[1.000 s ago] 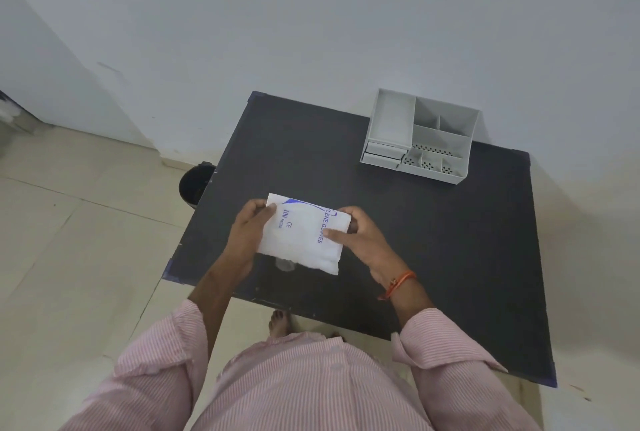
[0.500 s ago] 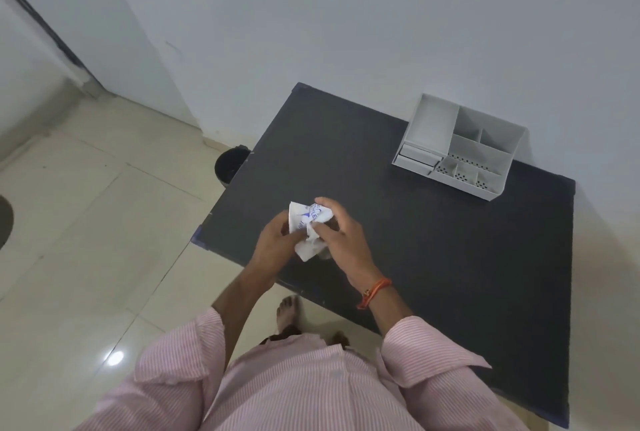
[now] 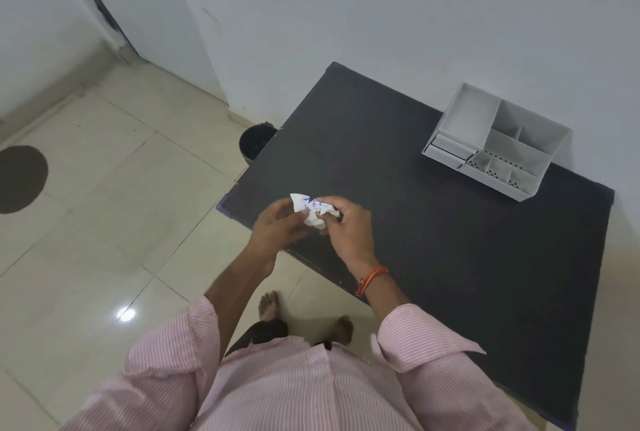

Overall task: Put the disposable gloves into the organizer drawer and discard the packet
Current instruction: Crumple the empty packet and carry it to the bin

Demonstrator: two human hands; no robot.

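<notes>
The white glove packet [image 3: 311, 210] with blue print is crumpled into a small wad above the table's near left corner. My left hand [image 3: 277, 228] grips it from the left and my right hand [image 3: 346, 228] pinches it from the right. The white desk organizer [image 3: 491, 145] stands at the table's far right by the wall, its small drawers [image 3: 448, 150] on its left front pushed in. No gloves are visible.
A dark table [image 3: 450, 257] stands against the white wall. A black bin [image 3: 256, 143] sits on the tiled floor just past the table's left edge. A dark round patch [image 3: 19, 177] lies on the floor at far left. My bare feet [image 3: 270, 304] show below the table edge.
The flat packet has been crushed into a small wad between both hands. My view has swung left, bringing more floor and the bin into sight.
</notes>
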